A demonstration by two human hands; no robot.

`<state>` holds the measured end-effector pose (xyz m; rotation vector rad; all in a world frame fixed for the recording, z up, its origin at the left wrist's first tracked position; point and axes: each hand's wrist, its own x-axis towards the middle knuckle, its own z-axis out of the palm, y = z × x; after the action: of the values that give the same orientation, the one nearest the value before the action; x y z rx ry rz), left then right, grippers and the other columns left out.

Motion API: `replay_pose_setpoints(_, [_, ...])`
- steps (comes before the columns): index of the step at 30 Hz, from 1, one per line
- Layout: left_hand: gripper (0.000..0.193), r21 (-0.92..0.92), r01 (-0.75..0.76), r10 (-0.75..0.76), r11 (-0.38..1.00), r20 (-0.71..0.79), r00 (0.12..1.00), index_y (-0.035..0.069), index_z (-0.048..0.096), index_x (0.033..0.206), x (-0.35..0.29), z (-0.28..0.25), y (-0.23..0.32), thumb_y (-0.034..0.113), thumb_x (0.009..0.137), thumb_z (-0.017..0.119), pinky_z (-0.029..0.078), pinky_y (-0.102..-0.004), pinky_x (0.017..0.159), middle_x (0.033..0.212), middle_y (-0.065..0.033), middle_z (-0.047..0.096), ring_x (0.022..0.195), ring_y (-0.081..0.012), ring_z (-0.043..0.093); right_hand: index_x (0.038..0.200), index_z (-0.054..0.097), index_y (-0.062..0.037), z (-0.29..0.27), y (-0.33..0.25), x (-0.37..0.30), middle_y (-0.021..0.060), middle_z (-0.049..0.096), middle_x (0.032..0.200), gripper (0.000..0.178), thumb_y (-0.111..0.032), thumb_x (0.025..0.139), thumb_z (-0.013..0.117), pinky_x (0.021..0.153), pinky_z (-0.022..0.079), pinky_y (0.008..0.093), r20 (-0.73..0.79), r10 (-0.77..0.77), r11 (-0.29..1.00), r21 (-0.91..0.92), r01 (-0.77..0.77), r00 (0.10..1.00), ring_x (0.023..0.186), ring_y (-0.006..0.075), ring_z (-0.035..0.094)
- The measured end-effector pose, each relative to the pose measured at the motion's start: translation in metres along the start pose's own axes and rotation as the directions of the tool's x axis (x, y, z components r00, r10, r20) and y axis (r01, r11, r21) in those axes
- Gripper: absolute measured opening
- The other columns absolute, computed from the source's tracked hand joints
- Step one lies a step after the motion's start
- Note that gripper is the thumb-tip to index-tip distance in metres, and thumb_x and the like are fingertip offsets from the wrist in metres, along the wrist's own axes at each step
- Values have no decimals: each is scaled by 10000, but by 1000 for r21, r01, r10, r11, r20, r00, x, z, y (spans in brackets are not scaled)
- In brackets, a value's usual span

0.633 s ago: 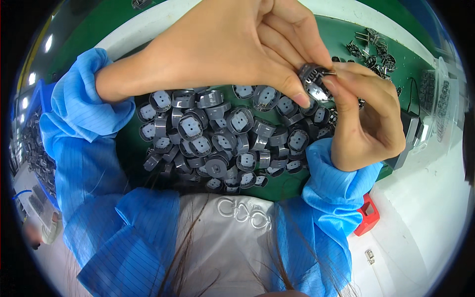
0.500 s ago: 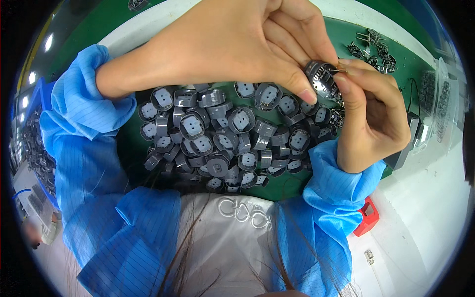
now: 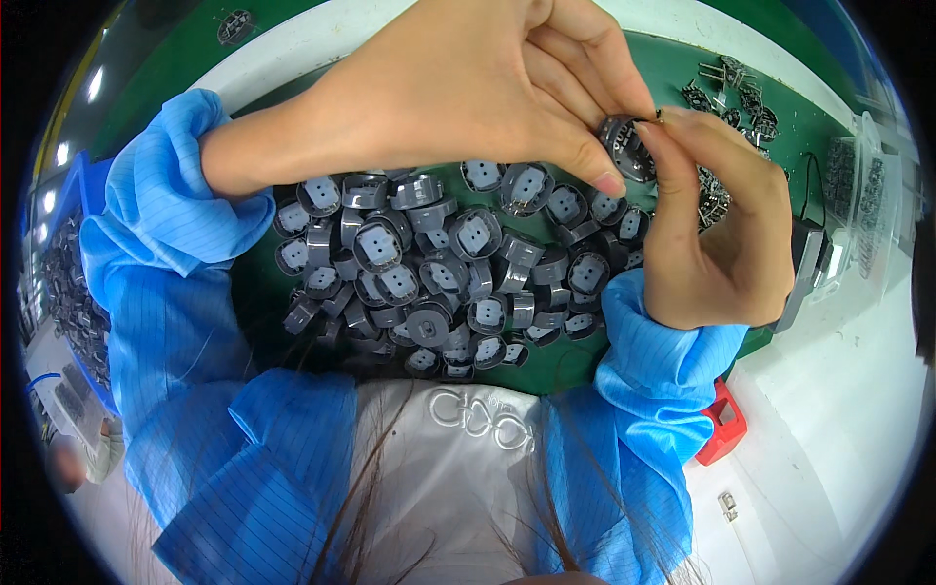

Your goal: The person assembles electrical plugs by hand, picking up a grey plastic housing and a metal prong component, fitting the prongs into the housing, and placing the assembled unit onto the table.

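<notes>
Between the thumb and fingers of my left hand [image 3: 487,88] is a round dark grey plastic housing [image 3: 624,146], its open side turned toward my right hand. The fingers of my right hand [image 3: 717,205] are pinched together at the housing's right edge. A tiny metallic tip shows by those fingertips, but the piece itself is too small and covered to name. Below both hands lies a heap of similar grey round housings [image 3: 429,263], many showing a light grey inner face with small holes.
Small round circuit boards with pins [image 3: 751,102] lie on the green mat at the far right. Clear plastic boxes [image 3: 868,200] stand beyond them. A red plastic piece [image 3: 723,424] is near my right sleeve. At the left is a blue bin [image 3: 88,195] of dark parts.
My right hand has shifted slightly left and up, closer over the housing. The thin pins that showed between its fingers are now mostly covered. The housing has turned a little.
</notes>
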<state>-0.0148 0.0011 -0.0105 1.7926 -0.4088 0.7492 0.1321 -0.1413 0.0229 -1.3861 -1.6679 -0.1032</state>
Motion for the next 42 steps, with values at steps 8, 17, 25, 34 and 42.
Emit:
replay_pose_setpoints(8, [344,-28,17,-17,999,-7,1000,-94,632,1112,2,0,5,6,811,765,609,-310,860,1023,-215,691,929,-220,707,893,686,39,-1,8,0,141,693,881,255,185,692,741,781,552,336,21,1,991,137,-4,1000,867,254,681])
replay_pose_setpoints(17, [314,-585,678,-852,445,-42,523,-76,627,1132,15,9,50,-19,839,725,599,-315,873,1057,-209,686,940,-219,703,959,687,32,-7,9,0,122,672,928,252,137,735,736,835,547,375,47,-48,992,122,42,998,934,276,662])
replay_pose_setpoints(25, [229,-166,450,-474,877,-153,867,-35,632,1048,9,3,32,-8,827,690,573,-283,835,975,-130,692,887,-175,691,1267,547,60,1,0,2,127,659,1092,332,-10,946,595,885,502,290,442,520,508,527,-681,730,1039,177,619])
replay_pose_setpoints(34, [200,-90,500,-504,861,-272,819,-29,629,1023,20,2,34,-1,830,673,574,-299,815,942,-160,669,858,-191,681,1183,609,63,0,7,1,116,679,998,257,-38,947,612,817,525,263,274,489,778,293,-556,828,934,151,655])
replay_pose_setpoints(42, [130,558,735,-525,385,-523,672,-34,700,903,0,-77,2,85,849,700,548,-320,751,884,-153,713,800,-241,686,971,747,-79,-18,41,-2,80,682,879,210,-113,768,785,702,505,351,250,335,913,-322,-249,908,774,250,623])
